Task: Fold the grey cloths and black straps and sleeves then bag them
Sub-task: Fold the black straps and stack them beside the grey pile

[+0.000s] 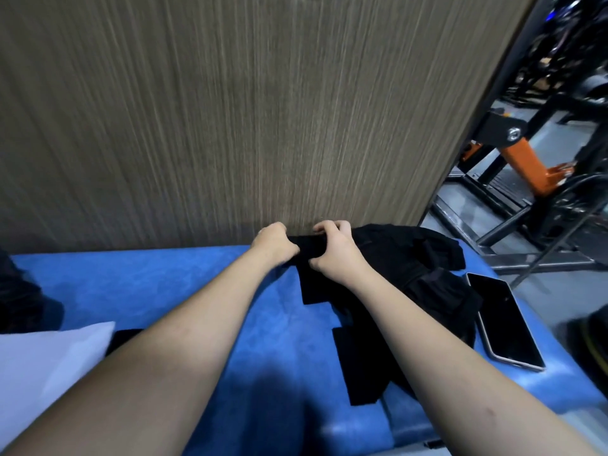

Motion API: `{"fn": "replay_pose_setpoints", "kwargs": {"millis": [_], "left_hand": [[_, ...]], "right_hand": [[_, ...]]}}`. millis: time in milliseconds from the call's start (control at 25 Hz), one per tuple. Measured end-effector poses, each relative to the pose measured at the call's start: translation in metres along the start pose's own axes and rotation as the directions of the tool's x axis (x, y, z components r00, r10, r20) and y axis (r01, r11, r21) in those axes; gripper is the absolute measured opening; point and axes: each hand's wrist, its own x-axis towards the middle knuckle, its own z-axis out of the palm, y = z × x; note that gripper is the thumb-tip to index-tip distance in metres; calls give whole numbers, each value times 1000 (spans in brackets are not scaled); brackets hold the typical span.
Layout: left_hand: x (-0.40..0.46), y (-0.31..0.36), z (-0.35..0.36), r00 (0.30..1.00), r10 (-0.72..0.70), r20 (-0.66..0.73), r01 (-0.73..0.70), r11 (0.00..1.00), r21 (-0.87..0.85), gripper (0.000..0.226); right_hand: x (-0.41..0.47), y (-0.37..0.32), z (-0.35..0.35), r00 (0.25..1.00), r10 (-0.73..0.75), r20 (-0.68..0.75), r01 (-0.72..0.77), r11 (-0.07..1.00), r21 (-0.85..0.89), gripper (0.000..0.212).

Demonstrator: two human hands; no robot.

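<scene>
Both hands grip one black sleeve (311, 284) at its far end, near the back of the blue bench (184, 284). My left hand (274, 243) pinches its left side and my right hand (335, 251) holds its right side. The sleeve's lower end lies flat on the bench toward me. To the right sits a heap of black straps and sleeves (424, 264). A flat black piece (358, 366) lies nearer me, partly under my right forearm.
A dark phone (505, 320) lies at the bench's right edge. A white sheet or bag (49, 366) rests at the left, with dark cloth (23, 297) behind it. A wood-grain panel (230, 110) rises behind the bench. Gym machines (526, 159) stand at the right.
</scene>
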Motion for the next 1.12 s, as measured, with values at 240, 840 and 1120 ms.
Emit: {"fn": "replay_pose_setpoints", "kwargs": {"millis": [240,840,1120], "left_hand": [[-5,-8,5,999,-35,4,35,964,-265,52],[-184,-14,-76,964,183,-192,-265,691,-673,51],[-253,-42,-70,967,251,31,-96,479,-872,41]], "right_hand": [[-4,-6,-2,999,14,-38,-9,991,134,65],[-139,-89,-37,991,-51,-126,131,596,793,46],[-208,-108,-29,991,-121,-61,115,514,850,63]]}}
